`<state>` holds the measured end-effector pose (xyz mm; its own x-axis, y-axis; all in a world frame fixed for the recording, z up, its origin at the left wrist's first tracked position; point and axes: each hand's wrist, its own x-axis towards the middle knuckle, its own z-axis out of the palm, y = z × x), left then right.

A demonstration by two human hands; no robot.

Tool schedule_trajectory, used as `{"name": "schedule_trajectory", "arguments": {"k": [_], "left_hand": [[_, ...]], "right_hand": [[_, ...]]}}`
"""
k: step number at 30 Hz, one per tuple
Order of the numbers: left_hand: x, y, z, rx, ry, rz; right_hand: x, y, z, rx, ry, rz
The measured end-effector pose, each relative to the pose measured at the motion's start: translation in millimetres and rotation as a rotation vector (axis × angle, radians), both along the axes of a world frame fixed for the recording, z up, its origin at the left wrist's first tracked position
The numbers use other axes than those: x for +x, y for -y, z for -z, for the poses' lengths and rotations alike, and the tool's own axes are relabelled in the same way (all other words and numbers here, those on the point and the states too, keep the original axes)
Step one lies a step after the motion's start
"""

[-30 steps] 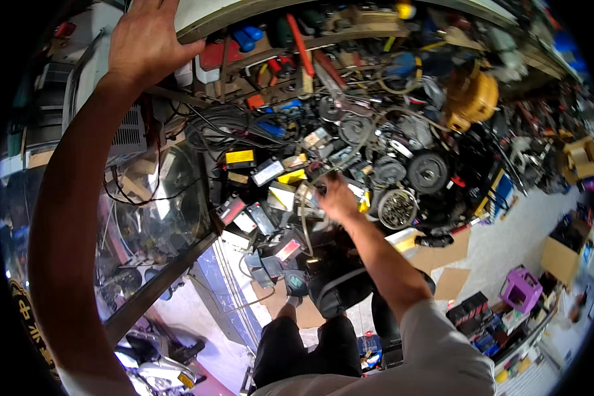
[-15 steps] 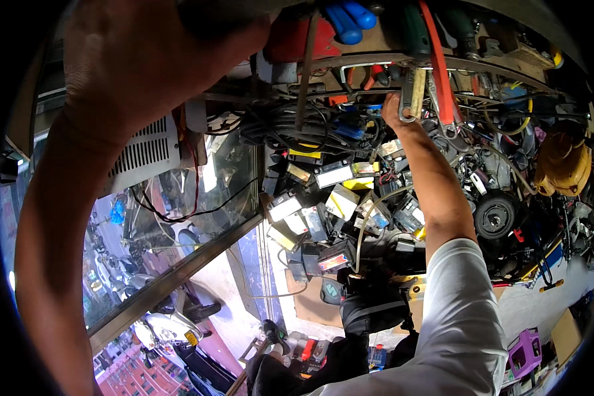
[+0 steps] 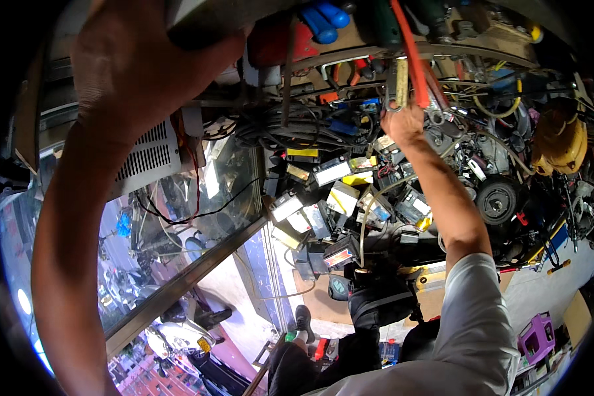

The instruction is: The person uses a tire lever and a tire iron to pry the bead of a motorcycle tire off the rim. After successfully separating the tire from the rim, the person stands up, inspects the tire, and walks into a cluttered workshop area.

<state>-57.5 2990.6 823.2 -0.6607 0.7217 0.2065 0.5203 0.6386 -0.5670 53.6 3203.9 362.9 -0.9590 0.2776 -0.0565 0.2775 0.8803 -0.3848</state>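
Observation:
At the upper left my left hand is raised close to the camera. Its thumb lies along the underside of a dark grey, flat-edged thing that runs off the top of the view; the other fingers are out of sight. My right hand reaches up to the tool rack, just below and behind hanging wrenches. Red tool handles hang in front of it. Its fingertips are partly covered, so whether they hold anything does not show. Blue-handled tools sit higher up, left of the wrenches.
Below the rack lie coiled black cable and a heap of boxy batteries. A small wheel and a yellow part are at right. A glass case with a metal frame stands left, under a vented metal box.
My right hand has shifted slightly down, from beside the wrenches to just beneath them, and its back shows more. My left hand stays raised at the grey edge. The whole view has shifted a little.

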Motion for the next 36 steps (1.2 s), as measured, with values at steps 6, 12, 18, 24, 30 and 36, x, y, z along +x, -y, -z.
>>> {"name": "schedule_trajectory", "arguments": {"k": [6,12,18,24,30,36], "left_hand": [[6,-5,-5,0.023,-0.032,-0.022],[-35,11,-4,0.176,0.002,0.301],[-31,-14,2,0.179,0.090,0.235],[-46,-18,8,-0.039,0.314,-0.261],[140,-13,77,0.499,0.015,0.519],[472,-72,145,-0.512,0.916,0.433]], "right_hand": [[95,17,-70,-0.019,-0.004,-0.091],[211,34,-128,-0.444,0.376,0.116],[454,12,-237,-0.546,-0.055,0.544],[677,38,-509,-0.780,-0.539,1.151],[913,103,-645,-0.586,-0.943,1.212],[1073,51,-619,-0.775,-1.185,1.322]]}}
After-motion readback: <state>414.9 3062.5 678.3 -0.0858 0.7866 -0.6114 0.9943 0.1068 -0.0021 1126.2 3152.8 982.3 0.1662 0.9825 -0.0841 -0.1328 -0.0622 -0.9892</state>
